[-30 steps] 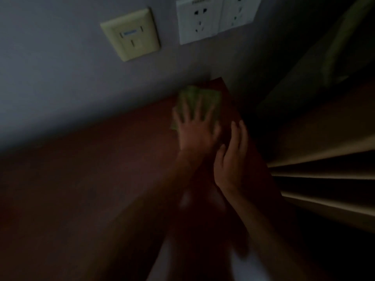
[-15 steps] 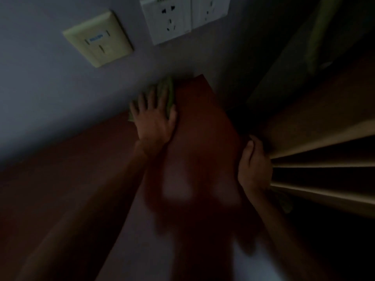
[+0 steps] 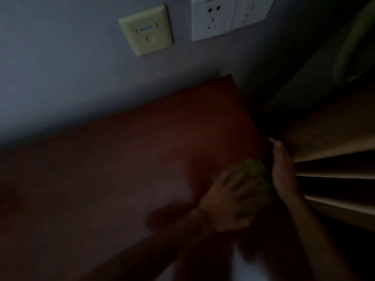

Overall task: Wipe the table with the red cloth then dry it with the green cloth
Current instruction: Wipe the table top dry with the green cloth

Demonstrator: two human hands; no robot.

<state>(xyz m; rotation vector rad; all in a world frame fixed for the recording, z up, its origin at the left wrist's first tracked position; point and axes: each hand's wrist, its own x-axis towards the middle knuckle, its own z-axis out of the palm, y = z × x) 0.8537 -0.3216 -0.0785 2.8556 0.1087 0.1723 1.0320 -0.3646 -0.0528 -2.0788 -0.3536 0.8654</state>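
while pressing flat on the green cloth [image 3: 256, 175] with the left hand [image 3: 229, 201], fingers spread wide over it, working the near right part of the table [image 3: 142, 159], just beside its right edge. blurring heavily here, so not telling exactly how much of the cloth is lying under the palm. resting the right hand [image 3: 284, 171] along the table's right edge, fingers stretched out and holding nothing, close against the stacked pale shelves [image 3: 334, 147] at the right. touching or nearly touching the cloth with that hand; not possible to say which in this dim light. seeing no red cloth anywhere.

judging from the green cloth in use: drying step underway, wiping step presumably finished. leaving the far strip under the yellow wall plate [image 3: 146, 30] and white sockets [image 3: 227, 17], plus the whole dark left stretch, looking uncovered from this angle. calling next for sweeping the cloth leftward across the surface with steady flat pressure, keeping it bunched under the palm rather than letting it slide off the right edge.
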